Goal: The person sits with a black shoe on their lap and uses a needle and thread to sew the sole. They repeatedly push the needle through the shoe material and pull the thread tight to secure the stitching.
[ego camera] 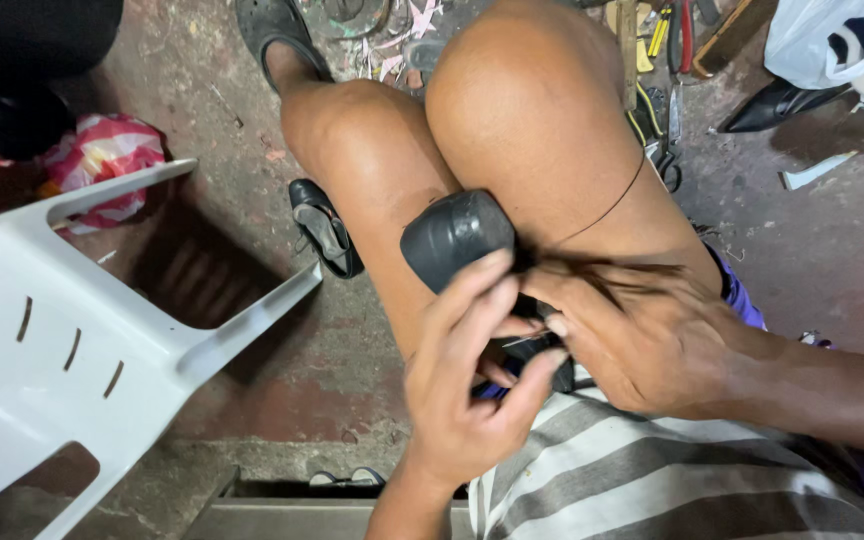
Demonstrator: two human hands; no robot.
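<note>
White chair: lying tipped on the floor, clear of the work. Left hand: fingers curling round a black shoe, bracing it on the knees for steadiness. Shoe: toe rounded, dull, pointing upward. Right hand: fingers pinching a dark thread, probably pulling it taut; blur is hiding any needle. Tools: lying on the floor, far right.
</note>
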